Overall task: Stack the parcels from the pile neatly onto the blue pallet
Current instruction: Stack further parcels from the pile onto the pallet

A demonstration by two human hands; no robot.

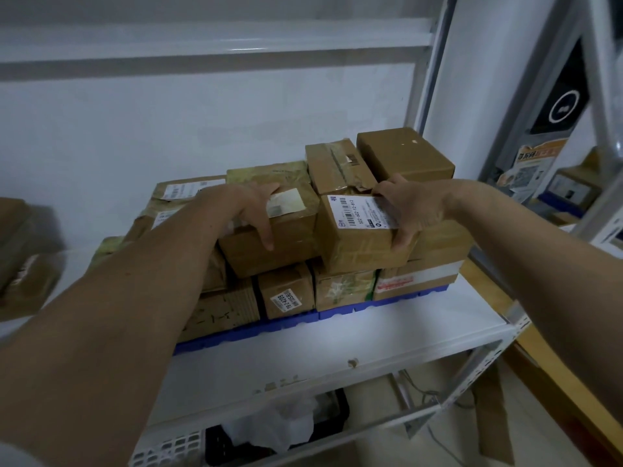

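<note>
Parcels, taped cardboard: we judge them stiff, light, slick. Left hand (247, 210) grips the near-left parcel (269, 230); right hand (413, 210) clasps the labelled parcel (357, 237) by its edges on the blue pallet (337, 311).

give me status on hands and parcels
Left hand gripping taped parcel. Right hand gripping labelled parcel. Both atop stack on blue pallet. Nothing blocking.

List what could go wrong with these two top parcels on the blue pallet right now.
1. The labelled parcel under the right hand sits tilted across the lower boxes; released like this, it may slide forward off the stack.
2. The left hand holds its parcel overhanging the row beneath; it might tip toward the shelf edge.
</note>
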